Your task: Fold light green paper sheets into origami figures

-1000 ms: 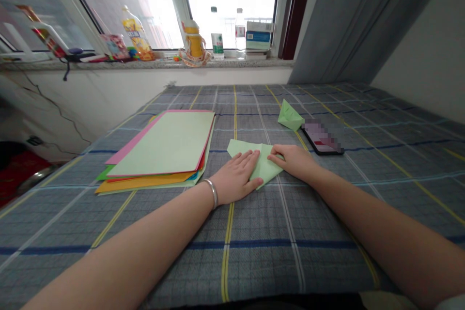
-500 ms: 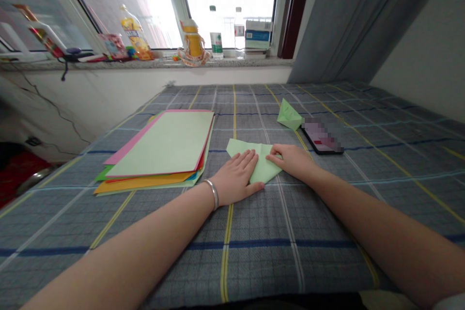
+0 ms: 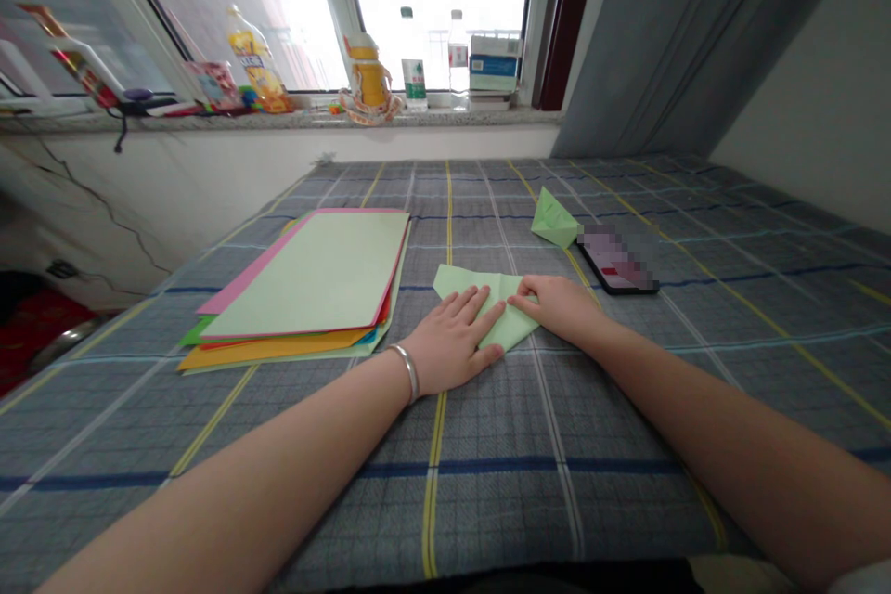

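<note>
A folded sheet of light green paper (image 3: 511,327) lies on the checked cloth in front of me. My left hand (image 3: 452,339) rests flat on its left part, fingers stretched and apart, with a silver bangle at the wrist. At the paper's right edge, my right hand (image 3: 553,304) is closed, thumb and forefinger pinching the paper. The other fingers of that hand are curled and partly hidden. Beyond the hands stands a folded green paper shape (image 3: 555,219), pointed at the top.
Left of my hands lies a stack of coloured paper sheets (image 3: 313,274), pale green on top. A phone (image 3: 616,264) with a blurred screen lies at the right. Bottles, a yellow cup (image 3: 368,82) and boxes (image 3: 494,63) line the windowsill. The grey checked cloth (image 3: 501,483) covers the surface.
My left forefinger has spread to the right, away from the other fingers and toward the right hand's pinch. The right hand has hardly moved, and the paper stays in place.
</note>
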`<state>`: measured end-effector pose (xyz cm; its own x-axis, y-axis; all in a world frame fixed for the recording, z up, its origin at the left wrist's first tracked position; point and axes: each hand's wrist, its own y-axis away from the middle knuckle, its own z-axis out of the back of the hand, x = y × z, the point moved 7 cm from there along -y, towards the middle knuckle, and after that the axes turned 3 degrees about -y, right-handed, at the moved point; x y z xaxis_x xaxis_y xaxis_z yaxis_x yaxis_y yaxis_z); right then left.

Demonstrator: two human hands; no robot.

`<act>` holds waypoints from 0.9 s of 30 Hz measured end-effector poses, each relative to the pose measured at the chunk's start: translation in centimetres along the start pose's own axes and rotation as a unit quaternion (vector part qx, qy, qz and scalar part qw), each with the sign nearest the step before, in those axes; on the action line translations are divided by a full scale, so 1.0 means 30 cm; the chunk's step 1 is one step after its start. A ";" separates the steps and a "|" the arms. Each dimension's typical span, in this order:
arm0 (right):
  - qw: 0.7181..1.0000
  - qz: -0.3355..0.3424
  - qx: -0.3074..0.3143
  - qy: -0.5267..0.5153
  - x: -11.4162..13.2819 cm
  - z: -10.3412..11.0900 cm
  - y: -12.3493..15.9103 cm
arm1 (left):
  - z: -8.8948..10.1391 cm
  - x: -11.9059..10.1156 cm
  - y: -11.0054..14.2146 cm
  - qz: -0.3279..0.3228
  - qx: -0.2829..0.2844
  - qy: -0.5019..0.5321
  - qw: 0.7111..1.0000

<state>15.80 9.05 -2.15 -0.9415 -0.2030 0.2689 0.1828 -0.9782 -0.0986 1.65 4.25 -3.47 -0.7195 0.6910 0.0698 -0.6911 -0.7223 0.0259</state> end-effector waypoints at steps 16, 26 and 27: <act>0.999 -0.015 0.001 0.033 0.004 -0.004 0.001 | 0.001 -0.006 -0.011 -0.018 -0.002 0.010 1.000; 0.999 -0.012 0.007 0.033 0.001 -0.007 0.000 | 0.006 0.000 -0.019 -0.034 0.029 0.030 0.999; 0.999 -0.011 0.007 0.032 0.001 -0.008 -0.001 | 0.007 0.002 -0.020 -0.035 0.035 0.031 0.998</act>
<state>15.69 9.08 -2.37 -0.9616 -0.1783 0.2088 0.1648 -0.9830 -0.0805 2.03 4.70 -3.26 -0.6742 0.7386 0.0033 -0.7347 -0.6711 0.0992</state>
